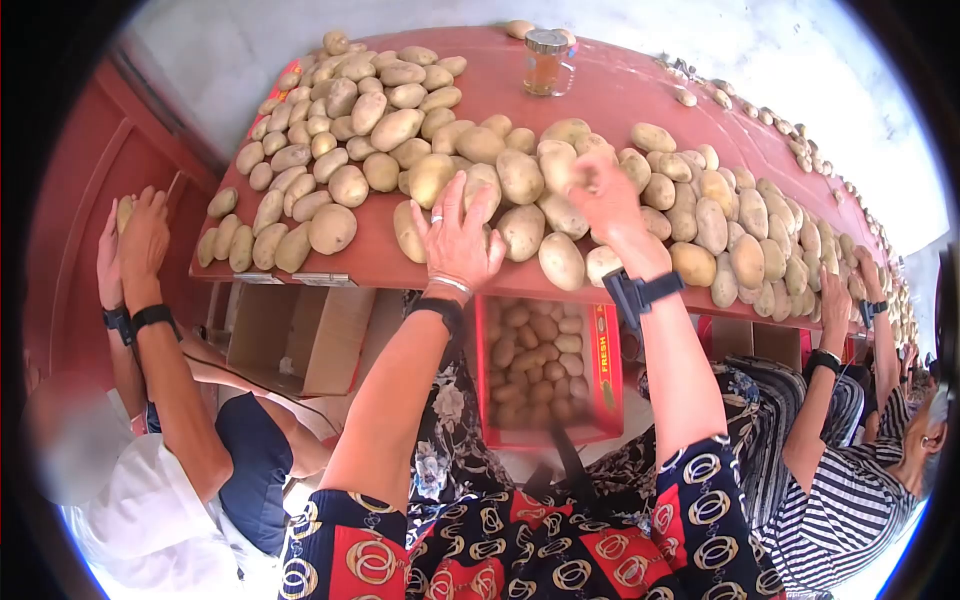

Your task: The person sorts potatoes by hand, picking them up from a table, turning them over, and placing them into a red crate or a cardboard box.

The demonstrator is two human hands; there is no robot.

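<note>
Potatoes (520,177) cover the near part of a red table (630,90). My left hand (460,240), with a ring and a bracelet, lies over the potatoes at the near edge. Its fingers are stretched and spread, fingertips at a potato (483,188). A larger potato (410,232) lies just left of that hand. Over the pile to the right is my right hand (612,205), fingers bent and smeared by motion. The fingertips overlap the side of a pale potato (556,165); I cannot tell whether they grip it.
Below the table edge stands a red box (608,370) of potatoes. An open cardboard box (335,335) is left of it. A lidded glass mug (546,68) stands at the back. Beside me on the left, a person's hands (140,240) hold a potato; another person's hand (835,300) reaches in at right.
</note>
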